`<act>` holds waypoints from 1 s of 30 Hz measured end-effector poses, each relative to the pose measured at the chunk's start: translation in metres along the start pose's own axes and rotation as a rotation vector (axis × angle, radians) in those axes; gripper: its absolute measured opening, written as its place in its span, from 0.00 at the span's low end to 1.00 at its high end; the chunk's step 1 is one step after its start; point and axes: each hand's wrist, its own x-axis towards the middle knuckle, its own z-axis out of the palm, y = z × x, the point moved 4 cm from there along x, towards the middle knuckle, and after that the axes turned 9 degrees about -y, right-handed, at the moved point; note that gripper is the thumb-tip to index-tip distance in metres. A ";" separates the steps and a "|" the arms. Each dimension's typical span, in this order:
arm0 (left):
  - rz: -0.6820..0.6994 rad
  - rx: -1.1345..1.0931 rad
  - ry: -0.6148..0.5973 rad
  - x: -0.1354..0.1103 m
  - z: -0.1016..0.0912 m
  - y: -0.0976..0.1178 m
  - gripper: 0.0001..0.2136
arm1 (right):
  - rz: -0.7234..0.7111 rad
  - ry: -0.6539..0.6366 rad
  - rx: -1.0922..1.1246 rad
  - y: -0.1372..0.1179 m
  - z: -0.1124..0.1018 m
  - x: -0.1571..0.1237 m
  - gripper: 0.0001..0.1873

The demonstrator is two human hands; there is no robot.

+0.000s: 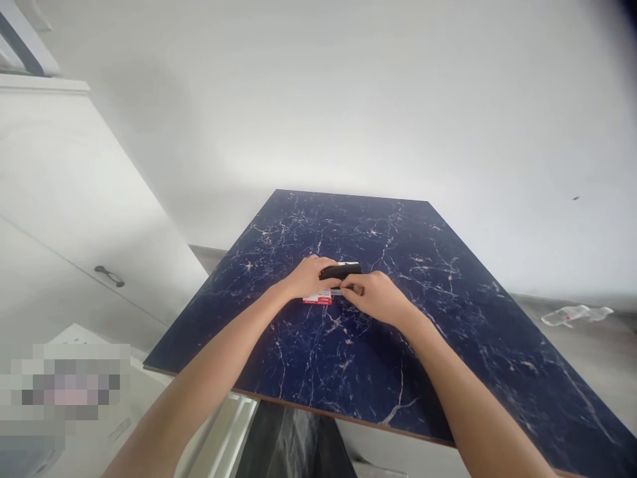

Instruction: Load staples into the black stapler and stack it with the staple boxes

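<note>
A black stapler (340, 271) with a bit of orange at its left end is held above the middle of the blue marbled table (298, 352). My left hand (310, 276) is wrapped round its left end. My right hand (374, 292) is closed at the stapler's lower right side, with thumb and fingers pinched by a thin silvery strip (336, 291). What lies between those fingertips is too small to tell. Just below my left hand rests a small red and white box (317, 299), partly covered by that hand. Something white shows behind the stapler.
A white cabinet (64, 199) with a dark handle (109, 275) stands at the left. The pale wall (378, 99) rises behind the table. Clear crumpled plastic (576, 315) lies on the floor at the right. A white surface with a blurred patch is at the lower left.
</note>
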 end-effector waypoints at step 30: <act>-0.126 -0.066 -0.040 -0.032 -0.032 -0.034 0.26 | 0.042 -0.353 0.179 0.021 -0.022 -0.027 0.17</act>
